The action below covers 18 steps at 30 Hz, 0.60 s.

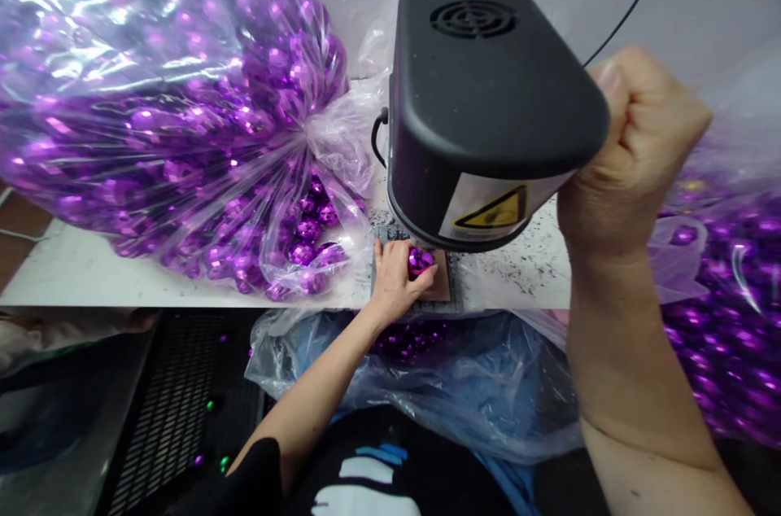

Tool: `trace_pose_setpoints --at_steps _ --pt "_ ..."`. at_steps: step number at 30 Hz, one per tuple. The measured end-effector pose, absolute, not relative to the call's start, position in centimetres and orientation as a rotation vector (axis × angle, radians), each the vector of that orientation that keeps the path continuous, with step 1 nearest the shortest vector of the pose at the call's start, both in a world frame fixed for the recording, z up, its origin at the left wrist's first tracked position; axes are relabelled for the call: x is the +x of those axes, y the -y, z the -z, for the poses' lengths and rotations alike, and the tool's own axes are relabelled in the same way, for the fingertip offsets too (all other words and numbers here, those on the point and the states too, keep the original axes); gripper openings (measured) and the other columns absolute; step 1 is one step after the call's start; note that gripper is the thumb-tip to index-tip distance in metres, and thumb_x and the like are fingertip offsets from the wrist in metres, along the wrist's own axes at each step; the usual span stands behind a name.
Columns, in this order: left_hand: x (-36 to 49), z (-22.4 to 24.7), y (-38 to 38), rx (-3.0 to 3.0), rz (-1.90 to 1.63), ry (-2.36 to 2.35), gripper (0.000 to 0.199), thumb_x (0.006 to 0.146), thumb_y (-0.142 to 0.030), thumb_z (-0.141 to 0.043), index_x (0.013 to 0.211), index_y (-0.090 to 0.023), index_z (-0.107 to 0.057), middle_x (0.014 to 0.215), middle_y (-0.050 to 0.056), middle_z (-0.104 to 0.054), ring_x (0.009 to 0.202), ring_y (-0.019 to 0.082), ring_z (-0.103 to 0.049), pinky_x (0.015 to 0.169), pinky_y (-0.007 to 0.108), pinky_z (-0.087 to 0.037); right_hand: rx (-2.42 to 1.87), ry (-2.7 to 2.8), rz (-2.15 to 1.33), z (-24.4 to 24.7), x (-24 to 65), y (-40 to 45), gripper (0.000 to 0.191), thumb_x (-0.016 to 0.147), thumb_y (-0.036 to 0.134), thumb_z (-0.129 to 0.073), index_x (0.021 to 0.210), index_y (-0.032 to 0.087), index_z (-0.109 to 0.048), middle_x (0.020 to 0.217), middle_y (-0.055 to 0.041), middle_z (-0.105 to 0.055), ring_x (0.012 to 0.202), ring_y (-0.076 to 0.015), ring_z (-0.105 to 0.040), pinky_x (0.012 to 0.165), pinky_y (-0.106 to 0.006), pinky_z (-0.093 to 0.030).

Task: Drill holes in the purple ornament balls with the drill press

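Observation:
My left hand (pixel 395 276) pinches a shiny purple faceted ball (pixel 420 261) between thumb and fingers. The ball is over a small brown pad (pixel 440 285) on a dark base at the table's front edge, under the head of a black machine (pixel 488 93). A yellow warning label (pixel 491 208) is on the machine's front. My right hand (pixel 647 125) is closed in a fist at the machine's right side, around its handle, which the fingers mostly hide. What the machine's underside looks like is hidden.
A large clear bag (pixel 152 93) of purple balls fills the left side, with loose balls (pixel 308 231) at its mouth. An open plastic bag (pixel 451 394) with purple balls lies over my lap. Another bag (pixel 726 321) stands at right. Dark flecks dot the white table (pixel 79 272).

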<state>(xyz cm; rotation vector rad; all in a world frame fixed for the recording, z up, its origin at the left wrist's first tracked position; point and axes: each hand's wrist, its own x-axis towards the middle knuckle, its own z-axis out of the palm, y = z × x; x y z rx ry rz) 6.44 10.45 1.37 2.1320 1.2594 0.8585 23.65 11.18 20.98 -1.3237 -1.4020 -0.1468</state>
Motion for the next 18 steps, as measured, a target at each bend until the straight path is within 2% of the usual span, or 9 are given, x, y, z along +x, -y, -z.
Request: trace_pose_setpoints --at_steps 6,13,16,18 --pt "6.2 -1.0 -10.5 2.167 -0.88 -1.249 0.022 0.081 -0.029 -0.069 0.098 -0.021 -0.057 0.092 0.005 -0.062 0.101 0.026 -0.056 0.104 0.049 -0.038 -1.364 1.332 0.258 -20.4 22.9 -10.6 0.044 0.099 0.044 -0.029 0.067 0.013 -0.029 0.066 0.0027 -0.025 0.063 0.0001 -0.024 0.065 -0.021 -0.023" --pt "6.3 -0.7 -10.5 2.111 -0.853 -1.215 0.026 0.081 -0.033 -0.068 0.103 -0.022 -0.059 0.098 0.006 -0.063 0.107 0.028 -0.056 0.103 0.051 -0.041 -1.287 1.24 0.624 -18.0 22.2 -8.4 0.039 0.099 0.036 -0.036 0.073 0.015 -0.056 0.069 0.0018 -0.05 0.059 -0.0008 -0.037 0.057 -0.023 -0.029" --pt "6.3 -0.7 -10.4 2.088 -0.836 -1.2 0.026 0.082 -0.033 -0.068 0.104 -0.022 -0.061 0.101 0.007 -0.064 0.11 0.028 -0.056 0.103 0.05 -0.042 -1.163 1.25 0.641 -16.9 22.1 -7.5 0.04 0.096 0.037 -0.04 0.067 0.017 -0.058 0.059 0.0 -0.048 0.055 -0.0039 -0.04 0.054 -0.027 -0.027" --pt "6.2 -0.6 -10.4 2.08 -0.834 -1.183 0.024 0.083 -0.033 -0.067 0.104 -0.022 -0.062 0.104 0.008 -0.065 0.111 0.028 -0.056 0.104 0.049 -0.042 -1.191 1.247 0.511 -15.9 22.1 -6.8 0.044 0.094 0.048 -0.041 0.067 0.018 -0.058 0.054 -0.0015 -0.045 0.056 -0.0068 -0.045 0.054 -0.028 -0.028"
